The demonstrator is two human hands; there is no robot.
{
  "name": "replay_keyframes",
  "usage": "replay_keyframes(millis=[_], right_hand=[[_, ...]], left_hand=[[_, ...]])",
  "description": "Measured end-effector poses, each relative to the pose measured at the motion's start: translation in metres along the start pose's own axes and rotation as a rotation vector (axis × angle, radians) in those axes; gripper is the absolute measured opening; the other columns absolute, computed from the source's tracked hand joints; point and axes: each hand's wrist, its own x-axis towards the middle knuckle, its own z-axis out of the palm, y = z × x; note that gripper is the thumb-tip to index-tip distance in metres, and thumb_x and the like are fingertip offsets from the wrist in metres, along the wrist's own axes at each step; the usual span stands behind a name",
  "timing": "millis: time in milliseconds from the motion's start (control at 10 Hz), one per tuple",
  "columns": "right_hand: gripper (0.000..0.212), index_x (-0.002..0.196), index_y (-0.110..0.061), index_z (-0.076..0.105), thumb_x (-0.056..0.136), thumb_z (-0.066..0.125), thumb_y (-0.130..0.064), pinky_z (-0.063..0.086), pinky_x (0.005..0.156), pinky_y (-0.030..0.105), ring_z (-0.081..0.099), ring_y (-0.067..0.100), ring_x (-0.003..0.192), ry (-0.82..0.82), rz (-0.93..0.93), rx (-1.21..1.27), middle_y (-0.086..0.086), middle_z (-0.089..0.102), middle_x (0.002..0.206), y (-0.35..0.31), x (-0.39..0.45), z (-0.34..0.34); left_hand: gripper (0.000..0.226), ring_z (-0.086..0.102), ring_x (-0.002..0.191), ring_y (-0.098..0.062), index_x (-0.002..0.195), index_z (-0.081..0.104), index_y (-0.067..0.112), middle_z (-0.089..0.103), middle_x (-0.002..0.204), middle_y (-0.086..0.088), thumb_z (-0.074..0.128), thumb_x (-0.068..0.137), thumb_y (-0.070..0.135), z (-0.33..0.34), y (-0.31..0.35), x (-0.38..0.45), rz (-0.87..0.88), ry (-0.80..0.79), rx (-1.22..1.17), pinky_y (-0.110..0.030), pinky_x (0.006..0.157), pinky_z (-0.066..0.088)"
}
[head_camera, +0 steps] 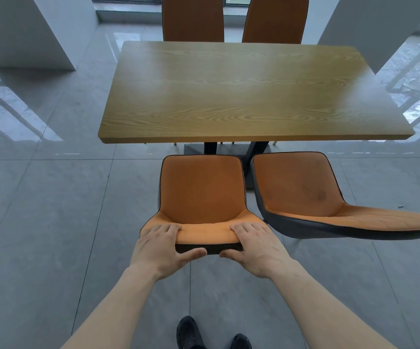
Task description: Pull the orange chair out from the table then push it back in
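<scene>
Left hand (164,244) and right hand (253,244) are both gripping the top of the orange chair (201,195) backrest, fingers over, thumbs behind. Chair's sitting clear of the table (249,94), so I'm guessing the pull-out's done and pushing it in is what's left.

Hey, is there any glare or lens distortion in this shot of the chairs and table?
Head view: window glare streaks the glossy grey floor tiles at both sides; wide-angle distortion stretches the right-hand orange chair; soft sheen on the wooden table top; both hands stay sharp.
</scene>
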Motion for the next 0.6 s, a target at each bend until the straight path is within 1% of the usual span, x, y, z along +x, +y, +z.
replay_keyframes(millis=[100, 200, 400, 500, 600], right_hand=[[0.082, 0.149, -0.024, 0.040, 0.088, 0.054, -0.076, 0.030, 0.119, 0.040, 0.042, 0.022, 0.137, 0.000, 0.056, 0.016, -0.003, 0.049, 0.148, -0.007, -0.006, -0.007], [0.081, 0.148, -0.024, 0.042, 0.087, 0.055, -0.076, 0.032, 0.118, 0.040, 0.043, 0.021, 0.135, 0.000, 0.082, 0.018, -0.003, 0.050, 0.146, -0.013, -0.015, -0.016], [0.091, 0.158, -0.020, 0.030, 0.089, 0.050, -0.076, 0.023, 0.123, 0.043, 0.030, 0.024, 0.150, 0.042, 0.091, 0.000, 0.001, 0.035, 0.162, -0.020, -0.040, -0.042], [0.092, 0.158, -0.019, 0.029, 0.089, 0.049, -0.076, 0.025, 0.123, 0.044, 0.030, 0.025, 0.150, 0.084, 0.073, 0.004, 0.003, 0.035, 0.163, -0.023, -0.061, -0.059], [0.091, 0.158, -0.018, 0.030, 0.089, 0.049, -0.076, 0.028, 0.121, 0.045, 0.032, 0.025, 0.148, 0.121, 0.077, -0.007, 0.003, 0.037, 0.161, -0.018, -0.083, -0.073]], left_hand=[[0.111, 0.046, 0.132, -0.015, 0.145, 0.045, 0.031, 0.054, 0.143, 0.011, 0.024, 0.064, 0.103, -0.007, -0.002, -0.004, 0.009, -0.005, 0.000, -0.037, 0.113, 0.037], [0.104, 0.047, 0.131, -0.013, 0.145, 0.045, 0.031, 0.053, 0.143, 0.012, 0.029, 0.068, 0.100, -0.016, -0.006, -0.012, 0.012, 0.001, -0.009, -0.036, 0.112, 0.037], [0.101, 0.046, 0.133, -0.015, 0.148, 0.043, 0.029, 0.052, 0.145, 0.009, 0.034, 0.073, 0.095, -0.049, -0.002, -0.035, 0.012, -0.011, -0.024, -0.037, 0.111, 0.038], [0.100, 0.044, 0.136, -0.016, 0.149, 0.042, 0.028, 0.049, 0.148, 0.009, 0.036, 0.074, 0.094, -0.066, 0.015, -0.050, 0.004, 0.027, -0.047, -0.038, 0.112, 0.037], [0.101, 0.041, 0.139, -0.018, 0.151, 0.038, 0.029, 0.045, 0.153, 0.008, 0.035, 0.074, 0.094, -0.078, 0.038, -0.063, 0.005, 0.043, -0.019, -0.041, 0.113, 0.035]])
